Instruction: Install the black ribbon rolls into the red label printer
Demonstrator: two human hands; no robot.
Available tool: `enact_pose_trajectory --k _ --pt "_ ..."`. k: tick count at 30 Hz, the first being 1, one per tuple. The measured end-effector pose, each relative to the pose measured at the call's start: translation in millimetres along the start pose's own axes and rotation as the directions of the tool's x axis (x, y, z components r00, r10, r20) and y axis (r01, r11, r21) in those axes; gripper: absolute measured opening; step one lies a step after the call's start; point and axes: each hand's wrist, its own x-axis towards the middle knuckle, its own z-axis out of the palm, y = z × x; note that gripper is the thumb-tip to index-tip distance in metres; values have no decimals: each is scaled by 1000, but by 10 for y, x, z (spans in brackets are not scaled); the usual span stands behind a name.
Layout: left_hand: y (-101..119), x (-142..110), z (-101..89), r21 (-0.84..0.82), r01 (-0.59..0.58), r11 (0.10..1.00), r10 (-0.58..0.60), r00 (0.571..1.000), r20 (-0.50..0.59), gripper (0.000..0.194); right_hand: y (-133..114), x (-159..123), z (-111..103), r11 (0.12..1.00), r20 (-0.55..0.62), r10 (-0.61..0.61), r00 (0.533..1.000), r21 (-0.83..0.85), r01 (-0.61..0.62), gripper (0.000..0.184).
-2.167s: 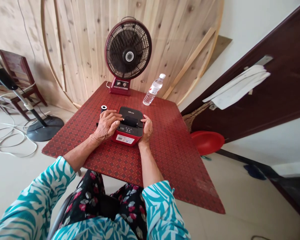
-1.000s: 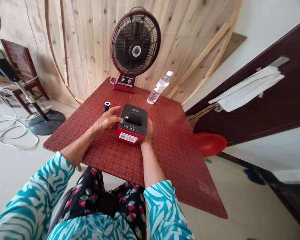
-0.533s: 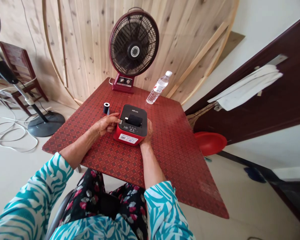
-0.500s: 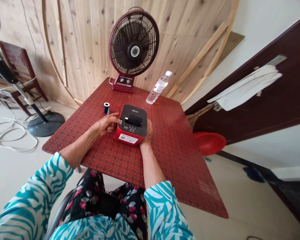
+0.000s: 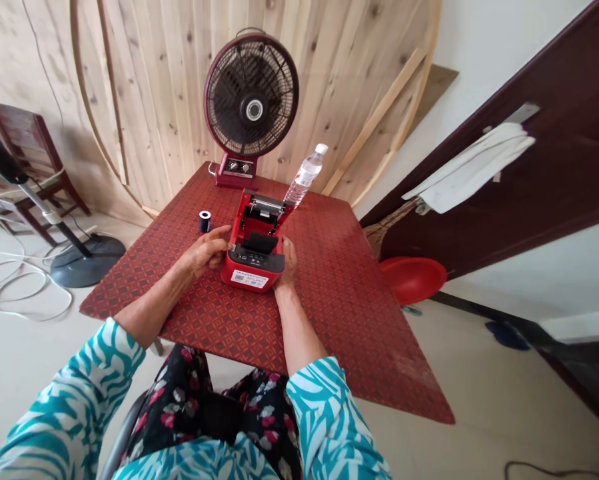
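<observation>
A red and black receipt printer (image 5: 252, 277) stands on the table with its lid (image 5: 266, 204) raised at the back. Inside is an open bay, and a black strip (image 5: 260, 243) lies over its front part. My left hand (image 5: 206, 252) has curled fingers, with fingertips pressed on the grey latch at the printer's left side. On the opposite side, my right hand (image 5: 289, 265) wraps round the printer's right wall, its far fingers partly hidden. A small dark roll with a white end (image 5: 204, 222) stands on the table just beyond my left hand.
The patterned red table (image 5: 349, 320) carries a maroon fan (image 5: 235, 171) at the back and a clear water bottle (image 5: 304, 179) behind the printer. A floor fan's base (image 5: 86, 259) and loose white cables lie at left. A red basin (image 5: 414, 280) sits beyond the table's right edge.
The printer's lid has swung up from closed, showing the bay inside. Both hands remain at the printer's sides. The view has shifted slightly.
</observation>
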Motion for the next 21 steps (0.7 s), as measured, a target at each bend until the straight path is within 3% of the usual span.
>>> enact_pose_trajectory --k 4,8,11,13,15,17,21 --pt "65 -46 -8 141 -97 985 100 995 -10 82 21 28 25 999 5 7 1000 47 -7 42" --pt "279 -64 40 326 -227 918 249 968 -25 56 32 64 27 997 15 3 1000 76 -4 42" --pt "490 21 153 485 -343 805 361 931 59 39 45 85 35 996 11 20 1000 81 -21 39" --pt "607 151 242 633 -409 657 379 905 192 27 58 94 50 996 6 28 1000 90 -28 37" --pt "684 322 323 755 -452 476 309 889 337 14 71 98 70 993 -9 39 999 114 -38 35" --pt "715 500 390 820 -461 339 168 887 430 12 77 100 90 989 -20 47 999 141 -44 32" --pt "678 742 475 895 -427 131 -65 897 437 16 72 104 121 985 -16 36 999 171 -33 30"
